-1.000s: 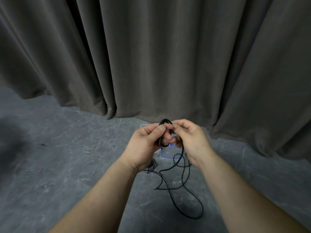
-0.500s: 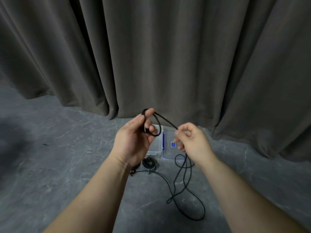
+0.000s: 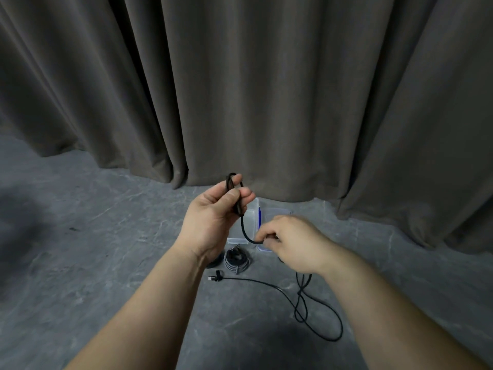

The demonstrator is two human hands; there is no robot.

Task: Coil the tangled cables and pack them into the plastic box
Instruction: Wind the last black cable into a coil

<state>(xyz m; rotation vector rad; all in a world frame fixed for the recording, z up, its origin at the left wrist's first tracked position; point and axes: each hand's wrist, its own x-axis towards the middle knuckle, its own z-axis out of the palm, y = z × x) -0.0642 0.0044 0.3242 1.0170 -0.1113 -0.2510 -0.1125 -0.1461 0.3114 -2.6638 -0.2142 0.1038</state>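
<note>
Nearest the camera, two bare forearms reach forward over a grey, marbled floor (image 3: 80, 263). Just in front of them a black cable (image 3: 314, 313) trails loose on that floor, its slack looping and crossing itself on the near side of the plastic box (image 3: 250, 222), with one plug end (image 3: 214, 278) lying apart at the near-left of the box. Between that plug and the box sits a coiled grey cable (image 3: 238, 260), already wound into a tight ring, touching or almost touching the box's near edge; a darker coil beside it is mostly hidden behind the left wrist.

The right hand (image 3: 290, 243) hangs low over the box's near right corner, fingers curled, pinching the black cable where it bends up from the floor. From that pinch the cable rises in a short curve to the left hand (image 3: 213, 212), which is raised above the box's left side. Its thumb and fingers clamp a small loop of the same cable, the loop's top poking out above the fingertips.

The box itself is clear plastic with a blue latch, standing open on the floor; its lid (image 3: 274, 212) lies to its right, partly covered by the right hand. What the box holds cannot be made out.

Beyond the box a heavy grey-brown curtain (image 3: 253, 89) hangs in deep folds down to the floor.
</note>
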